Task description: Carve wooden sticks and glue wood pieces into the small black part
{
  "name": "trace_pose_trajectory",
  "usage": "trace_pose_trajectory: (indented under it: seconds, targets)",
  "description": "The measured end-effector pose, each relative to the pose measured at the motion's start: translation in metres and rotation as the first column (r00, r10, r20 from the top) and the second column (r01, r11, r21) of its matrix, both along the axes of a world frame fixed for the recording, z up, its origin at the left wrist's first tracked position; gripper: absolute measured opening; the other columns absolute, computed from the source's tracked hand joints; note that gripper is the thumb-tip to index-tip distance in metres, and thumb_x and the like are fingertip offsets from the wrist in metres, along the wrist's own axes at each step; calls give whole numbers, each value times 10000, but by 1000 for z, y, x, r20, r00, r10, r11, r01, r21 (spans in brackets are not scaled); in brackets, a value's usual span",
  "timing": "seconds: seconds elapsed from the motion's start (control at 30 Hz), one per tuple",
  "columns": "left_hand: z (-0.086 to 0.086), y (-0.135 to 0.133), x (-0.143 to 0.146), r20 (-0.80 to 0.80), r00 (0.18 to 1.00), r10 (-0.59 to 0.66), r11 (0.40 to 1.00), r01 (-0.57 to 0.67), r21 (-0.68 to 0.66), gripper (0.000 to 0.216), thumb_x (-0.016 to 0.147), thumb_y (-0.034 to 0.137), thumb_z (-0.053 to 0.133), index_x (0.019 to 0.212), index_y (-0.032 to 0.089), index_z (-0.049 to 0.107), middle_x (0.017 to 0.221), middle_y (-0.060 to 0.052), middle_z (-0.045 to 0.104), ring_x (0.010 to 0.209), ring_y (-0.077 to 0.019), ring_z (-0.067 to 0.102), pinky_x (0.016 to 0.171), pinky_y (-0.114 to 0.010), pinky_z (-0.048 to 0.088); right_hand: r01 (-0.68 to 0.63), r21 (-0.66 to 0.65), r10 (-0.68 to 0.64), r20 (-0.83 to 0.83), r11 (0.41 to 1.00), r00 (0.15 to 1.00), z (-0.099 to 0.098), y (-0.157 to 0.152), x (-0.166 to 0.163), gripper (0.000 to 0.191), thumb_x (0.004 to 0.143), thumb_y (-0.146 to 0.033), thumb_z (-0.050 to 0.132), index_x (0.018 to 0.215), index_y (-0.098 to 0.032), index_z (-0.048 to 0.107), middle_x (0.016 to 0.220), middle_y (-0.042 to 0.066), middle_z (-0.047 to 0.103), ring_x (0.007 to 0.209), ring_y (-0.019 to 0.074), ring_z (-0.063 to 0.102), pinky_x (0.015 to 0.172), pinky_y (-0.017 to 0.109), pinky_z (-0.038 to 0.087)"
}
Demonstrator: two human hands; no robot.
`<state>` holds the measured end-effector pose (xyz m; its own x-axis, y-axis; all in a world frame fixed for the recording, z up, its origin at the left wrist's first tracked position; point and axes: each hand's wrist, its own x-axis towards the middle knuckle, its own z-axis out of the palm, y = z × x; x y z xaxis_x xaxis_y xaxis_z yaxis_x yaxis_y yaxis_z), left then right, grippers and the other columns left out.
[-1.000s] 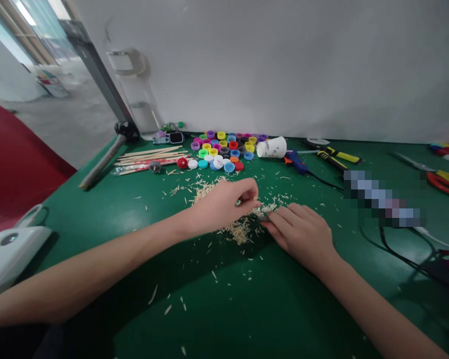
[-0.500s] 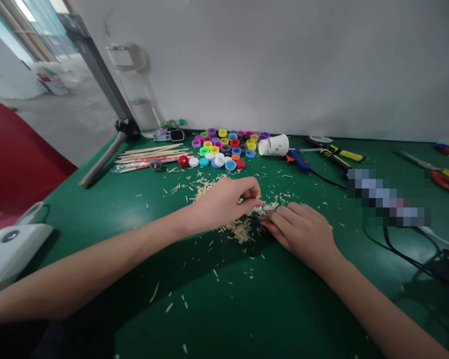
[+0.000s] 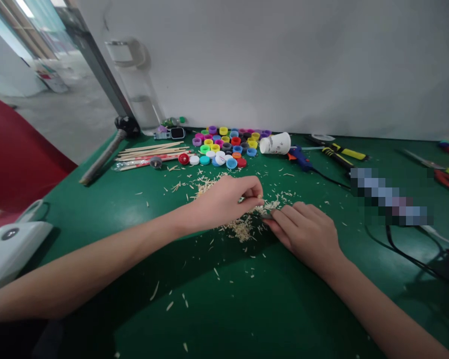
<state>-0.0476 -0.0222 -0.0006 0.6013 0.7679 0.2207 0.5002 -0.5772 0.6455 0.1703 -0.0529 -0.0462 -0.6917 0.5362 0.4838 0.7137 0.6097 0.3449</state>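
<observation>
My left hand (image 3: 228,202) is closed in a pinch over the wood shavings, its fingertips gripping a small piece of pale wood (image 3: 260,197). Most of that piece is hidden by the fingers. To the right, my right hand (image 3: 309,232) is wrapped round a knife, low over the table. Only the knife's short grey blade (image 3: 267,216) shows, pointing left toward the left hand; its handle is covered by the palm. Thin wood shavings (image 3: 242,230) lie in a loose heap under and between both hands, with stray slivers scattered around.
Colourful bottle caps (image 3: 220,158) crowd the back of the green table (image 3: 217,309). Left of them are wooden sticks (image 3: 149,151), a watch (image 3: 177,133) and a hammer (image 3: 105,154). A paper cup (image 3: 275,143), glue gun (image 3: 301,158), pliers (image 3: 336,157) and cables (image 3: 404,252) lie rightward.
The hands hold nearly the same pose. My right hand has shifted very slightly to the right, and the whole view has moved a little.
</observation>
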Motion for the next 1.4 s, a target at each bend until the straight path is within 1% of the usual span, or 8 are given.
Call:
trace_pose_trajectory:
  seconds: [0.1,0.23,0.37,0.73,1.0,1.1,1.2,1.4]
  targets:
    - [-1,0,0,7,1000,-9,1000,9,0,82,893,242,506,861,188,559,812,10,648,627,-81,542,554,-232,375,-23,-45,24,20,999,1000,0,0,0,243,915,-313,488,751,-170,595,661,10,555,659,138,452,601,290,248]
    - [-2,0,0,16,1000,-15,1000,15,10,85,893,252,515,854,188,557,797,15,646,675,-90,563,555,-224,383,3,2,-3,3,1000,1000,-1,1,1,243,904,-315,510,717,-174,576,640,5,540,648,139,435,605,295,252]
    - [-2,1,0,16,1000,-10,1000,9,17,75,893,241,516,855,192,557,795,27,646,645,-76,550,536,-220,373,-15,-37,16,38,999,999,0,1,0,236,911,-326,500,748,-176,582,663,5,556,664,143,441,606,296,257]
    - [-2,1,0,1,1000,-7,1000,7,24,93,896,232,502,858,181,570,816,11,657,659,-82,560,558,-221,380,26,26,-27,9,999,1000,0,-2,0,246,895,-316,525,687,-188,551,620,-4,517,645,142,409,605,297,247]
    - [-3,2,0,10,1000,-21,999,21,30,96,899,237,501,872,181,574,811,15,662,682,-88,576,558,-219,379,7,-76,-6,22,997,1000,-1,2,0,253,912,-344,490,738,-186,583,667,5,550,656,145,420,602,298,244]
    - [-1,0,0,-10,999,-47,997,48,54,92,900,219,497,872,180,575,788,27,658,610,-68,539,545,-217,365,-17,-52,18,23,999,1000,-2,0,1,238,911,-340,498,776,-177,606,663,3,554,657,144,425,603,298,246]
    - [-2,0,0,-6,999,-41,997,41,58,106,904,231,494,861,177,574,788,21,659,617,-71,544,539,-215,363,11,4,-11,-9,1000,1000,-2,-1,1,237,896,-327,526,720,-178,586,631,-1,531,649,144,418,605,298,249]
    - [-2,1,1,-17,999,-39,997,40,63,103,902,215,491,872,180,583,797,19,665,627,-76,548,545,-220,360,-23,-33,24,22,999,999,-2,0,0,227,901,-337,516,752,-182,588,647,-5,544,644,144,425,595,292,252]
